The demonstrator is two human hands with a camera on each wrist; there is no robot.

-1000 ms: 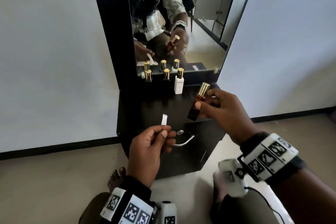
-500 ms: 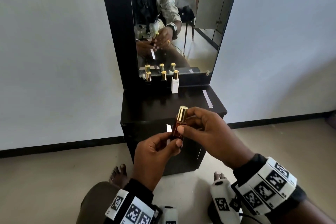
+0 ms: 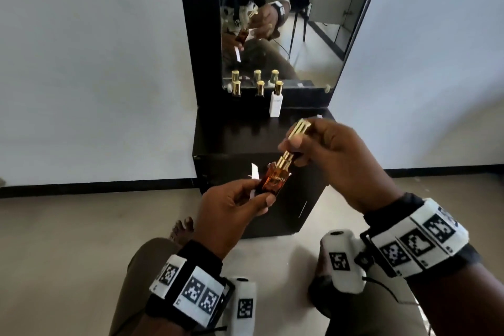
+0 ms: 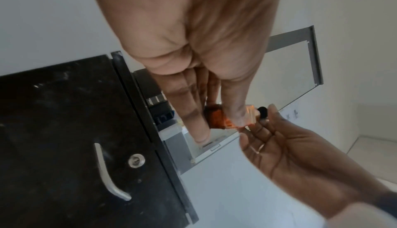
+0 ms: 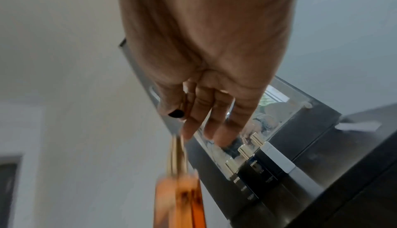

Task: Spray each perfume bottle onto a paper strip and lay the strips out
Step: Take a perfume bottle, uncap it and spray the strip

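Observation:
An amber perfume bottle (image 3: 274, 181) tilts in front of the black dresser, its gold sprayer bare. My left hand (image 3: 246, 198) grips the bottle's lower body and holds a white paper strip (image 3: 255, 172) behind it. Just above the sprayer, my right hand (image 3: 300, 142) pinches the bottle's gold cap (image 3: 298, 128), which is off. The left wrist view shows the amber bottle (image 4: 217, 118) between thumb and fingers. In the right wrist view the amber bottle (image 5: 180, 197) is blurred below the cap (image 5: 176, 113).
Two dark gold-capped bottles (image 3: 236, 88) (image 3: 260, 88) and a white bottle (image 3: 276, 102) stand in a row against the mirror (image 3: 272, 22) on the dresser top (image 3: 231, 133). Another paper strip (image 5: 356, 126) lies on the dresser's right side. My knees and feet are below.
The bottle has passed from my right hand into my left, alongside the strip. My right hand has pulled the gold cap off and lifted it clear of the sprayer.

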